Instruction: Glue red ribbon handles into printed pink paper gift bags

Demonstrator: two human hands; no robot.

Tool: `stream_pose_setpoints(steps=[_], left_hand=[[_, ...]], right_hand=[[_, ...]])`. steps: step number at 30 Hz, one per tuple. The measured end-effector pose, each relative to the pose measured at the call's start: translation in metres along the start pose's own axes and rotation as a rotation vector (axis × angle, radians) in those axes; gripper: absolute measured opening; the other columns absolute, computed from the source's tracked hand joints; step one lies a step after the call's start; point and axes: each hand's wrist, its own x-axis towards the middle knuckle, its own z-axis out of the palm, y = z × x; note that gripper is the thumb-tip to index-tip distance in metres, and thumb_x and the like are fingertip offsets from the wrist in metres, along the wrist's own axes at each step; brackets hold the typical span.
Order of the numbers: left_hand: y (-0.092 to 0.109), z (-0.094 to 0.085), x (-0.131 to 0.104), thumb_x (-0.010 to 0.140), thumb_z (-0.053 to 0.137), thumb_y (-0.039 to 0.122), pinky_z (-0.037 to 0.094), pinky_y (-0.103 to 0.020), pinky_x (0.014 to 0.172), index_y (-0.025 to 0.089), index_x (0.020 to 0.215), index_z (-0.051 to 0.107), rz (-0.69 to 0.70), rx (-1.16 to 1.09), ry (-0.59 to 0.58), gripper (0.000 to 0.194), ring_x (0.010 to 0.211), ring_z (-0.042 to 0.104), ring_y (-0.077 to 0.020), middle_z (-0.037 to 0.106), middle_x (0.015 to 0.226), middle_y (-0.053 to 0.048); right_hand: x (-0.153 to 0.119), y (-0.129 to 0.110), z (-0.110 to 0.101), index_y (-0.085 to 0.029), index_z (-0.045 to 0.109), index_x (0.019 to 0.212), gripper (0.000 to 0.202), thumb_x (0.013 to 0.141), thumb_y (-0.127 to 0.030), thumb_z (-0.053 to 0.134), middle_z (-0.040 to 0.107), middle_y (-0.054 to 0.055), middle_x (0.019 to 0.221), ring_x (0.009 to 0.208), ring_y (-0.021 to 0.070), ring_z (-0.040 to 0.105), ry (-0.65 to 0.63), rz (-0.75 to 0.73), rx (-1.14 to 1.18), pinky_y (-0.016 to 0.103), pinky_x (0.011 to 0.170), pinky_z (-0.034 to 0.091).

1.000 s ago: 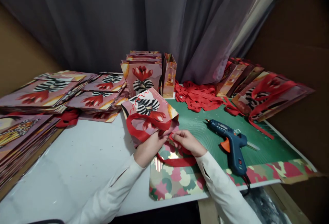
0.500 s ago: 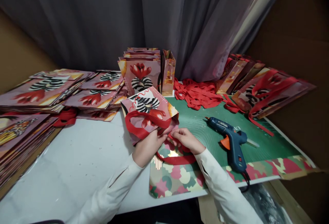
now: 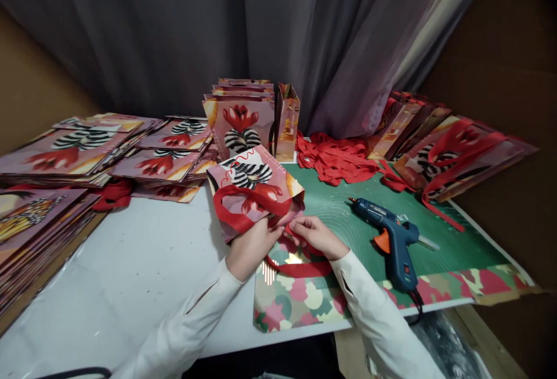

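Note:
A pink paper gift bag (image 3: 261, 179) with a striped butterfly and red flower lies tilted in front of me, its mouth toward my hands. Over its face loops a red ribbon handle (image 3: 228, 216). My left hand (image 3: 252, 245) is closed at the bag's mouth, gripping its edge. Beside it, my right hand (image 3: 317, 235) pinches the end of a second red ribbon (image 3: 300, 270), which hangs in a loop below onto the camouflage-patterned sheet (image 3: 300, 306). The fingertips of both hands nearly meet, and part of the ribbon is hidden by them.
A blue glue gun (image 3: 391, 239) lies on the green cutting mat (image 3: 331, 199) at right. Behind are a red ribbon pile (image 3: 333, 158) and upright bags (image 3: 239, 123). Flat bag stacks (image 3: 65, 152) fill the left; bags with ribbons (image 3: 461, 155) stand at far right.
The view has shifted very slightly. Both hands stay at the bag's mouth in nearly the same pose, and the bag and ribbons keep their places.

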Motion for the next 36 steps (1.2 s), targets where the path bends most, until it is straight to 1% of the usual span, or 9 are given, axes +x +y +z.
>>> stream_pose_setpoints(steps=[8, 12, 18, 21, 24, 26, 31, 34, 36], left_hand=[[0.0, 0.001, 0.0, 0.088, 0.052, 0.045, 0.046, -0.026, 0.069, 0.023, 0.101, 0.06, -0.021, 0.036, -0.019, 0.027, 0.093, 0.067, -0.0243, 0.071, 0.097, -0.006], [0.001, 0.0, 0.0, 0.088, 0.052, 0.045, 0.046, -0.026, 0.069, 0.023, 0.104, 0.06, -0.031, 0.043, -0.027, 0.028, 0.095, 0.067, -0.0249, 0.071, 0.099, -0.007], [0.006, -0.003, -0.003, 0.089, 0.054, 0.04, 0.046, -0.026, 0.078, 0.022, 0.108, 0.062, 0.002, 0.027, -0.006, 0.028, 0.103, 0.064, -0.0243, 0.069, 0.108, -0.007], [0.004, -0.002, -0.002, 0.089, 0.054, 0.04, 0.046, -0.026, 0.081, 0.022, 0.11, 0.062, 0.008, 0.021, 0.005, 0.029, 0.106, 0.063, -0.0239, 0.069, 0.11, -0.007], [0.0, 0.001, -0.001, 0.088, 0.053, 0.042, 0.047, -0.026, 0.077, 0.022, 0.108, 0.061, -0.002, 0.021, -0.007, 0.03, 0.099, 0.066, -0.0241, 0.07, 0.103, -0.008], [-0.002, 0.003, 0.0, 0.088, 0.052, 0.043, 0.047, -0.026, 0.076, 0.022, 0.106, 0.061, -0.003, 0.022, -0.011, 0.029, 0.099, 0.066, -0.0244, 0.07, 0.102, -0.008], [-0.003, 0.006, 0.002, 0.088, 0.052, 0.042, 0.047, -0.027, 0.081, 0.021, 0.107, 0.059, 0.008, 0.018, 0.002, 0.029, 0.102, 0.065, -0.0242, 0.069, 0.105, -0.01], [-0.002, 0.006, 0.002, 0.088, 0.051, 0.042, 0.047, -0.027, 0.078, 0.021, 0.107, 0.059, 0.001, 0.013, 0.004, 0.029, 0.097, 0.067, -0.0244, 0.07, 0.101, -0.009], [-0.002, 0.007, 0.002, 0.088, 0.052, 0.041, 0.047, -0.027, 0.075, 0.021, 0.105, 0.059, -0.002, 0.006, 0.01, 0.028, 0.093, 0.067, -0.0244, 0.07, 0.098, -0.008]], right_hand=[[0.001, 0.004, 0.004, -0.019, 0.053, 0.06, 0.044, 0.08, -0.058, 0.057, 0.053, -0.003, 0.052, 0.047, 0.008, 0.041, 0.083, -0.05, -0.031, 0.023, 0.048, 0.032], [0.001, 0.007, 0.005, -0.019, 0.053, 0.059, 0.048, 0.081, -0.062, 0.056, 0.053, -0.003, 0.051, 0.047, 0.0085, 0.041, 0.118, -0.072, -0.051, 0.023, 0.05, 0.034], [-0.001, 0.005, 0.004, -0.02, 0.052, 0.059, 0.052, 0.081, -0.066, 0.053, 0.054, -0.001, 0.055, 0.051, 0.0104, 0.045, 0.16, -0.104, -0.05, 0.025, 0.054, 0.037], [-0.003, 0.001, 0.006, -0.019, 0.056, 0.067, 0.046, 0.077, -0.063, 0.06, 0.056, -0.002, 0.059, 0.054, 0.0108, 0.048, 0.165, -0.104, -0.04, 0.025, 0.055, 0.039], [-0.003, 0.002, 0.008, -0.018, 0.057, 0.072, 0.04, 0.075, -0.057, 0.065, 0.058, -0.002, 0.062, 0.056, 0.0111, 0.05, 0.181, -0.088, -0.032, 0.025, 0.056, 0.04], [-0.002, 0.005, 0.008, -0.018, 0.057, 0.071, 0.038, 0.076, -0.054, 0.066, 0.059, -0.001, 0.061, 0.055, 0.011, 0.05, 0.2, -0.078, -0.027, 0.025, 0.055, 0.039], [0.002, 0.013, 0.01, -0.018, 0.055, 0.066, 0.035, 0.076, -0.05, 0.066, 0.058, -0.001, 0.058, 0.051, 0.0109, 0.049, 0.251, -0.082, 0.01, 0.025, 0.052, 0.038], [0.003, 0.014, 0.013, -0.019, 0.054, 0.064, 0.037, 0.077, -0.051, 0.066, 0.058, -0.002, 0.054, 0.05, 0.01, 0.048, 0.267, -0.105, 0.051, 0.024, 0.051, 0.038], [0.003, 0.014, 0.015, -0.019, 0.055, 0.065, 0.039, 0.076, -0.055, 0.065, 0.061, -0.001, 0.055, 0.046, 0.0086, 0.045, 0.256, -0.118, 0.083, 0.023, 0.048, 0.037]])
